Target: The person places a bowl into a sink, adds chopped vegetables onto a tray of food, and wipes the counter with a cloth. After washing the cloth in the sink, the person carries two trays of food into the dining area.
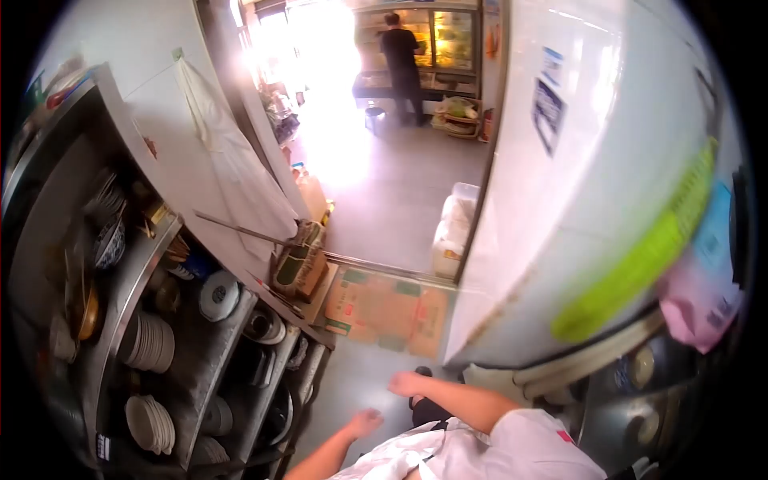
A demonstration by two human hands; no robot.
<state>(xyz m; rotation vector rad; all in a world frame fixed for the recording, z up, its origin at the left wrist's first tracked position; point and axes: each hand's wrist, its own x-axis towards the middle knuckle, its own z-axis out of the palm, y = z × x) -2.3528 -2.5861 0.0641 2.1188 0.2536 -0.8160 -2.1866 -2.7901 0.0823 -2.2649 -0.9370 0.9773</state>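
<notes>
My left hand (365, 423) hangs low in front of my body, nearest to the lower shelves on the left. Ahead of my waist is my right hand (406, 384), above the floor and a dark shoe (424, 371). I see nothing held in either hand. Both look small and soft in outline, and how far their fingers are curled does not show. A white shirt (528, 448) covers my body. To the left, a metal shelf (216, 360) carries stacked white plates (149, 342), more plates (150, 424) lower down, and a patterned bowl (218, 296).
A flattened cardboard sheet (384, 308) lies at the doorway. Beside it stand a cardboard box (302, 272) and a white bin (454, 228). A person (400, 68) stands by a lit display cabinet (452, 40). A pink bag (698, 300) hangs at the right.
</notes>
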